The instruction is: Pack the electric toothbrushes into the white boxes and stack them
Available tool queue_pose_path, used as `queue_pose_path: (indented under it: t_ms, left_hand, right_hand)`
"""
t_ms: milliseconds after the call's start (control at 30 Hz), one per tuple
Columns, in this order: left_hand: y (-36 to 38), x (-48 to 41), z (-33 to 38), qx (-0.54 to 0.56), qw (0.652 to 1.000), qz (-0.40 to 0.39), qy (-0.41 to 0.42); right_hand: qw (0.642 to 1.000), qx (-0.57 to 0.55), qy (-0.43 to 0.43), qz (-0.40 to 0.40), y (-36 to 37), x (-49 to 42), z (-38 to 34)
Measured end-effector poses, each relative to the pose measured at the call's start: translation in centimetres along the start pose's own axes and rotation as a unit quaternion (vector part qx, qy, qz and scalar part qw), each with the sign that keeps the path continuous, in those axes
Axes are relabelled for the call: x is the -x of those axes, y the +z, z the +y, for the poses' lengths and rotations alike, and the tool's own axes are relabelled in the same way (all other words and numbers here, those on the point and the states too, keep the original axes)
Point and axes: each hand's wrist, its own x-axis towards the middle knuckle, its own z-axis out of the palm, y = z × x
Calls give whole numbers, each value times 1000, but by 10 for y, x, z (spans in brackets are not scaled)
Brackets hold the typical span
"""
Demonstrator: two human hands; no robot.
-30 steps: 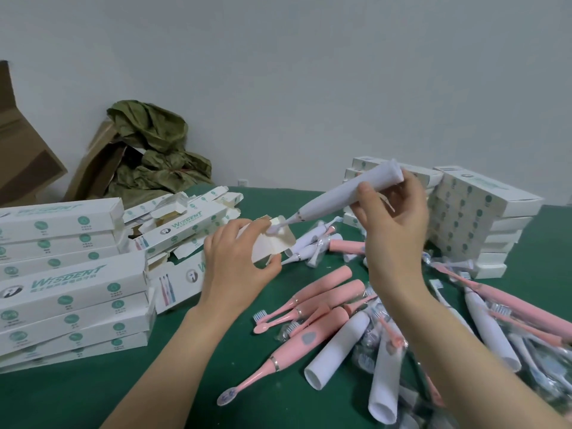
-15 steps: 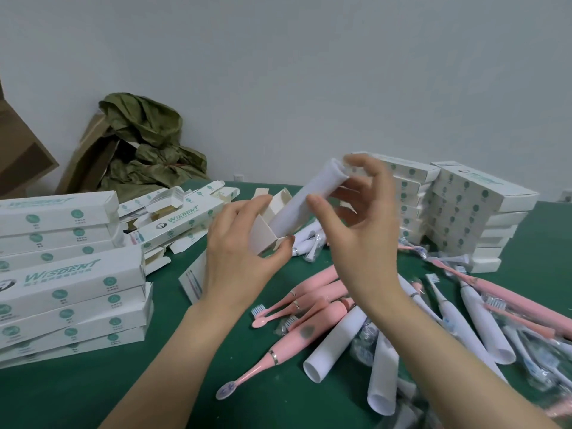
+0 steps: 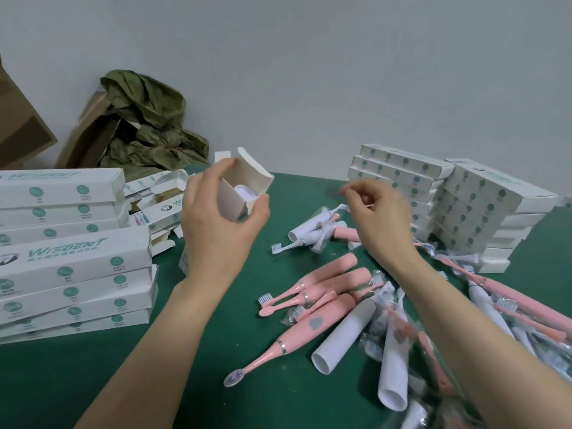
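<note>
Plainly the left hand grips an open box with a toothbrush inside; the right hand hovers loosely curled, empty.

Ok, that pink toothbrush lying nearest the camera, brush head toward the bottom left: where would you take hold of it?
Probably the thick body of the pink toothbrush, just past its silver ring, from above and from the left: bare green table there leaves room for fingers. A white handle lies close along its right, and the neck is thin.
</note>
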Motion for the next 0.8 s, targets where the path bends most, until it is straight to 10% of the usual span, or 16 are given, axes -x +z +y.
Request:
queue_pose_path:
  t_ms: [300, 533, 733, 800]
  left_hand:
    - [-4, -6, -13, -18, 1000, -20, 6]
    - [2, -2, -8, -41, 997, -56, 35]
    - [12, 8, -5, -57, 995, -53, 70]
    - [13, 9, -6, -64, 992, -57, 93]
  right_hand:
    - [895, 298, 0, -332, 50, -33, 60]
    - [849, 401, -163, -304, 56, -41, 74]
    - [970, -1, 8, -243, 22, -26, 40]
    - [927, -280, 115, -221, 4, -16, 11]
